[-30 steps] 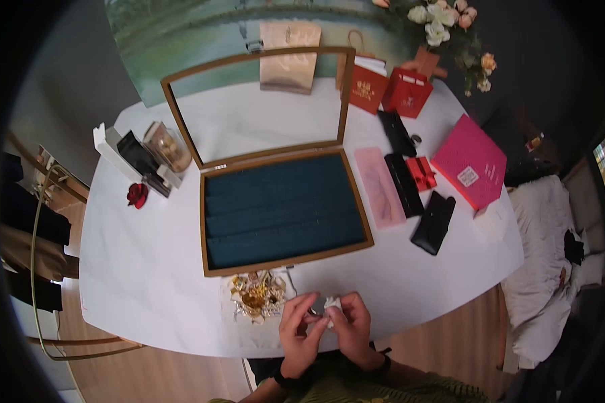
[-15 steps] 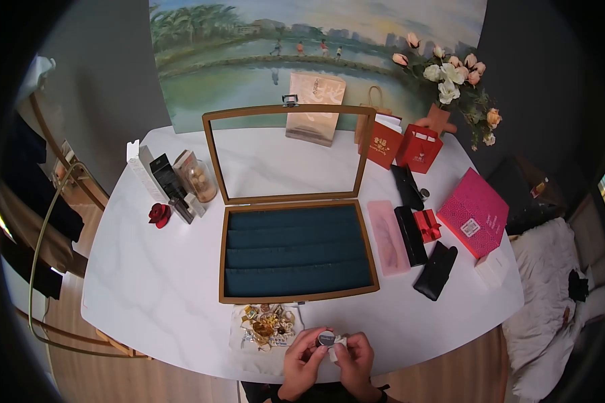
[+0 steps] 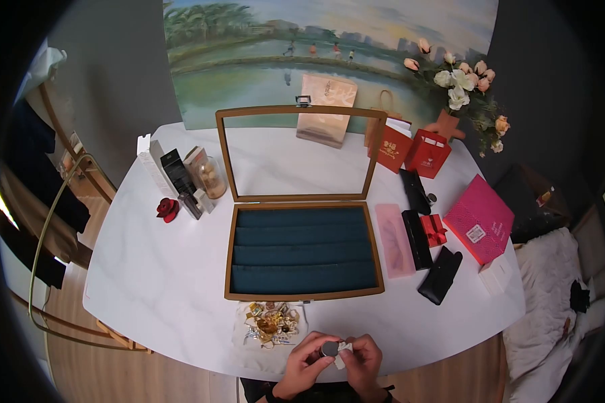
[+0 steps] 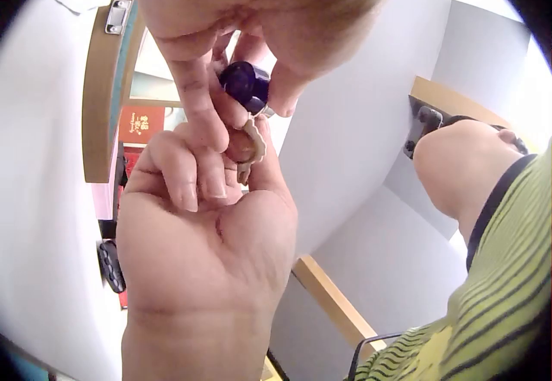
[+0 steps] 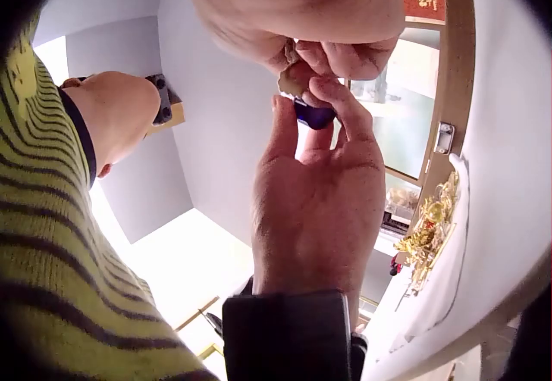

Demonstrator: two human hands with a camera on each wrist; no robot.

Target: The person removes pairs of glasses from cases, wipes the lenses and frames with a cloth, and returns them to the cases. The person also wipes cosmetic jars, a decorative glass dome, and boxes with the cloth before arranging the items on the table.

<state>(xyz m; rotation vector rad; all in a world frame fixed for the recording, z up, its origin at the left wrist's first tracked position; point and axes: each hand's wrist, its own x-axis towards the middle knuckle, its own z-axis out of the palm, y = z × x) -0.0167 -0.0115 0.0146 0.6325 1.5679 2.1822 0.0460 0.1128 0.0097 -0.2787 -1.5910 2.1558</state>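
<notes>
In the head view, both hands meet above the near table edge. My left hand (image 3: 304,366) pinches a small round dark-blue piece, seen from its flat grey face (image 3: 329,348) in the head view and from its dark-blue side (image 4: 246,85) in the left wrist view. Close beside it, my right hand (image 3: 361,366) pinches a crumpled whitish cloth (image 3: 343,354), which has a wavy edge (image 5: 290,86) in the right wrist view. To the left of the hands lies a pile of gold-coloured jewellery (image 3: 271,325) on a white cloth (image 3: 249,357).
Beyond the hands stands a wooden display case (image 3: 305,296) with dark teal lining and its glass lid raised. Black cases (image 3: 441,275), a pink case (image 3: 395,240) and a magenta box (image 3: 480,220) lie right. Small boxes (image 3: 156,163) and a red rose (image 3: 168,209) stand left.
The head view has tilted up, so the table sits lower in it. The round piece has turned in my left hand, its grey flat face now towards the head camera. Both hands keep their grips.
</notes>
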